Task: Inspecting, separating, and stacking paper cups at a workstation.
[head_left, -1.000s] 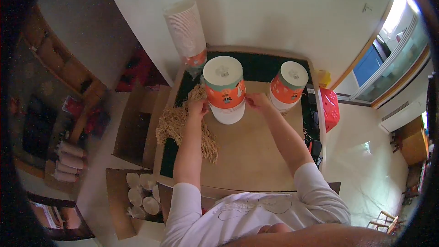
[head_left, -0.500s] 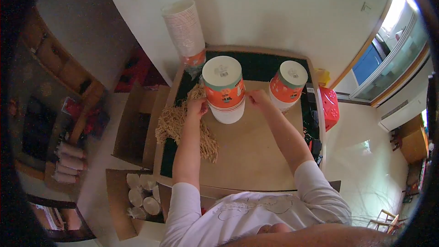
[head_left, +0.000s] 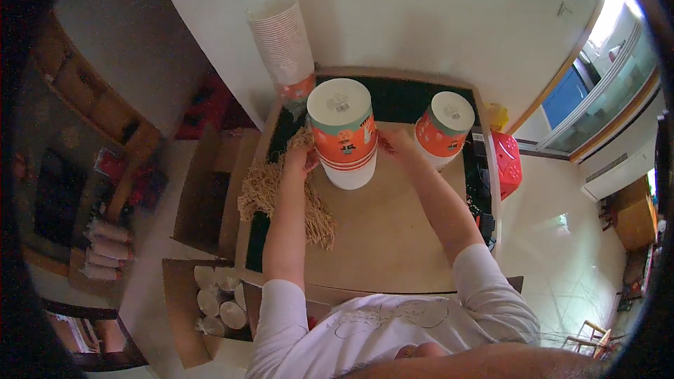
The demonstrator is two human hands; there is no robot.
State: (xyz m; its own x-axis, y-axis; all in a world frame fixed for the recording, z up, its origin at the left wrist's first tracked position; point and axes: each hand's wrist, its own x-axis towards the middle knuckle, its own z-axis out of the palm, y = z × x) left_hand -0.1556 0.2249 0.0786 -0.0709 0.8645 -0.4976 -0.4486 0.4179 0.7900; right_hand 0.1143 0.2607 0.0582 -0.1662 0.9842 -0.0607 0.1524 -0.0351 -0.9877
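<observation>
A nested stack of large paper buckets (head_left: 343, 142) stands upside down on the table, with white bases, a green band, orange printed sides and a white lower part. My left hand (head_left: 302, 157) has its fingers curled against the stack's left side. On the opposite side, my right hand (head_left: 397, 142) grips it low on the orange part, its fingertips partly hidden. A bundle of tan, stringy strands (head_left: 281, 196) lies under and beside my left wrist. To the right stands another upturned stack of orange buckets (head_left: 444, 130), apart from my right hand.
A tall stack of white cups in clear plastic (head_left: 282, 42) rises at the table's back left corner, by the wall. Open cardboard boxes (head_left: 184, 309) sit on the floor at left, one with several white cups. Off the table's right edge is a red plastic stool (head_left: 507, 161).
Both hands have shifted slightly upward along the middle stack. Its top has risen a little, and more orange edges show above the white lower part.
</observation>
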